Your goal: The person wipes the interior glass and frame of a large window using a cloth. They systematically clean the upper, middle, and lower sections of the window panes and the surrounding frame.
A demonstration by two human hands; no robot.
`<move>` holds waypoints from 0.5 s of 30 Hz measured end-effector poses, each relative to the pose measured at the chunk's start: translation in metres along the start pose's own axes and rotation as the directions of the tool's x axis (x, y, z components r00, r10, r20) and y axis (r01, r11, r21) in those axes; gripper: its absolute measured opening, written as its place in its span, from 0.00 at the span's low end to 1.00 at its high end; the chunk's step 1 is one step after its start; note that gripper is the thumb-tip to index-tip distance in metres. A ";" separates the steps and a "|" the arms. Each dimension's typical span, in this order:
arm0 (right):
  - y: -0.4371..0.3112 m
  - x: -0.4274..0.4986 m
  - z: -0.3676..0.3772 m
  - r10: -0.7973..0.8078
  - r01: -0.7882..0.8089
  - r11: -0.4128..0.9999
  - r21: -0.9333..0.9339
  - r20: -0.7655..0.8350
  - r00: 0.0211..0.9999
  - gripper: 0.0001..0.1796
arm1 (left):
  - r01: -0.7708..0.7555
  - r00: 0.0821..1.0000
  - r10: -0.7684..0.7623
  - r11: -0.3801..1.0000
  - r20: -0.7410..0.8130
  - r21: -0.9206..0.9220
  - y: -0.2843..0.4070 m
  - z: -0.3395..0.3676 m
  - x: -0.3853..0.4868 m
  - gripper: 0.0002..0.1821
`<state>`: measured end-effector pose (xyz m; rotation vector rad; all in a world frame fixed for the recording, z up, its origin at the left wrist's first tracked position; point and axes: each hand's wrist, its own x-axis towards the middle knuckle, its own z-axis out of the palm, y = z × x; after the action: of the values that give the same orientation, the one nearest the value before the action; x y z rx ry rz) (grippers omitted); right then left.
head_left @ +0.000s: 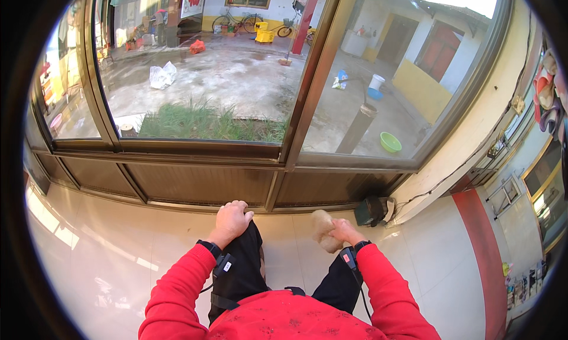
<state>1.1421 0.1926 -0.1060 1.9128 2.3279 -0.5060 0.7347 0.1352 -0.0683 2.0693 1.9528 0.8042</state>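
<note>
My left hand (pixel 232 219) rests palm down on my left knee, over black trousers (pixel 237 269), with its thumb out to the side and nothing held. In my right hand (pixel 345 231) is a beige, fuzzy-looking loofah or sponge pad (pixel 323 230), gripped at its right side. The pad hangs above the floor in front of my right knee, its outline blurred. Ahead of both hands stands a sliding window frame (pixel 298 91) of brown metal, with ribbed lower panels (pixel 199 182). Neither hand touches the glass.
Pale floor tiles (pixel 115 251) surround my legs. A dark green object (pixel 369 211) sits in the corner by the right wall, below a cable (pixel 461 162). Through the glass are grass (pixel 199 122), a green basin (pixel 390 142), a post (pixel 357 129) and a white bag (pixel 163 75).
</note>
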 end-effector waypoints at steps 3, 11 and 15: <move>-0.052 0.026 -0.076 -0.233 0.232 0.972 -0.025 -0.047 0.971 0.18 | -0.039 0.998 0.039 0.999 -0.039 -0.006 0.000 0.002 0.000 0.16; -0.217 0.030 -0.419 -0.527 0.368 0.827 -0.425 -0.814 0.245 0.19 | -0.025 0.997 0.020 0.998 -0.075 -0.058 -0.009 0.005 0.000 0.17; -0.283 0.007 -0.539 -0.561 0.070 0.764 -0.642 -0.714 -0.419 0.15 | -0.024 0.996 0.016 0.996 -0.089 -0.089 -0.014 0.003 -0.001 0.17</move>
<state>0.9434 0.3184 0.4552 1.0644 3.2255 2.5615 0.7243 0.1362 -0.0777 2.0367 1.9047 0.9852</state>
